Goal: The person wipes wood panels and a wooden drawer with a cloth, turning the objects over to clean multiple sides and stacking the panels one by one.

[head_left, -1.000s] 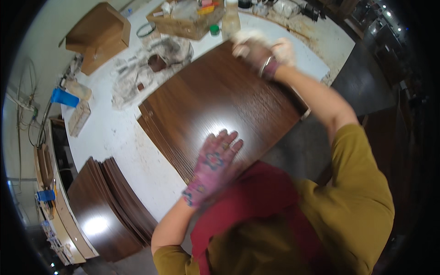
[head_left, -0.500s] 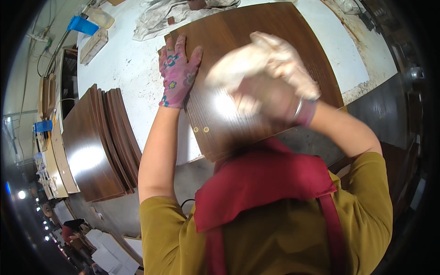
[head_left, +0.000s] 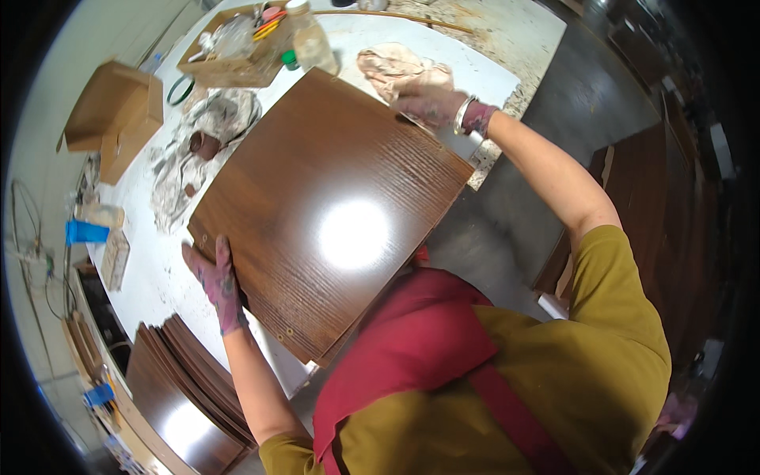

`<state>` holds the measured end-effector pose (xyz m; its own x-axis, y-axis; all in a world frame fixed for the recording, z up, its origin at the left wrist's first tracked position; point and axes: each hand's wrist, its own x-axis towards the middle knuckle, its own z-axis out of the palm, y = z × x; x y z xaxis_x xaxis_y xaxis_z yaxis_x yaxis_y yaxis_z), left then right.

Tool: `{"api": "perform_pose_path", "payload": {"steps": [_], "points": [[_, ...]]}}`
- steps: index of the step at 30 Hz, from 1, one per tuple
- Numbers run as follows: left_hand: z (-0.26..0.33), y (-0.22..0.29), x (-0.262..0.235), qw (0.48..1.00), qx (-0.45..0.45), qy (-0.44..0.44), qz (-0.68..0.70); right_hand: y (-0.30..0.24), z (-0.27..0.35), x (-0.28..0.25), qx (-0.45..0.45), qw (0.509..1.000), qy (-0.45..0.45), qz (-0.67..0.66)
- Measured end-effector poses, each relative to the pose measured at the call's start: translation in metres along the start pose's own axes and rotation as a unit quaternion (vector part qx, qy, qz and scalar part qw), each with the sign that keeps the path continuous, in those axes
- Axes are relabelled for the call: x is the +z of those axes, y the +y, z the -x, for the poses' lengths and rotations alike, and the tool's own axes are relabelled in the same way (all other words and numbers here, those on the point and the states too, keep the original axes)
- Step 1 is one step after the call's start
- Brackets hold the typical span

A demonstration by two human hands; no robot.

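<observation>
A dark brown wood-grain panel [head_left: 277,166] lies at an angle on the white table, its surface catching a bright reflection. Another panel edge shows beneath it. My left hand [head_left: 215,289], in a pink floral glove, is open at the panel's left edge, with fingers and thumb stretched apart. At the far right edge of the panel is my gloved right hand [head_left: 434,107], slightly blurred, its fingers extended and nothing visible in them. Right beside it, a crumpled cream rag [head_left: 392,67] lies on the table, partly behind the hand. Small round inserts show near the panel's left corners.
Curved brown panels [head_left: 178,404] stand stacked at the lower left. At the back are a box of tools [head_left: 237,71], a bottle [head_left: 313,47] and an open cardboard box [head_left: 119,119]. A grey cloth [head_left: 178,170] bears a small brown cup-like piece [head_left: 204,146]. A blue cup [head_left: 87,232] sits left.
The right hand has gone from wiping mid-panel to its far right edge, and the rag now lies on the table. The view has turned, and the left hand appears lower along the left edge.
</observation>
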<state>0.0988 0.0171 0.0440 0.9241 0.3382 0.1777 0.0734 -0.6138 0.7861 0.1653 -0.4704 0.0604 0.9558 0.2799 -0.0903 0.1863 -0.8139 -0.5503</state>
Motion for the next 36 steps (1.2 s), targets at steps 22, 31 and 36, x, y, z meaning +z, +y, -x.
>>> {"api": "perform_pose_path", "payload": {"steps": [22,31,36], "points": [[-0.004,-0.026,-0.025,0.865,-0.267,-0.243,0.348,0.005,0.034,0.121,-0.091,0.950,-0.053,-0.295],[-0.018,-0.046,-0.070,0.858,-0.281,-0.321,0.285,-0.137,0.213,0.161,0.134,0.783,0.065,-0.605],[0.009,-0.039,-0.088,0.936,-0.158,-0.271,0.159,-0.104,0.229,0.174,0.200,0.627,-0.007,-0.753]]}}
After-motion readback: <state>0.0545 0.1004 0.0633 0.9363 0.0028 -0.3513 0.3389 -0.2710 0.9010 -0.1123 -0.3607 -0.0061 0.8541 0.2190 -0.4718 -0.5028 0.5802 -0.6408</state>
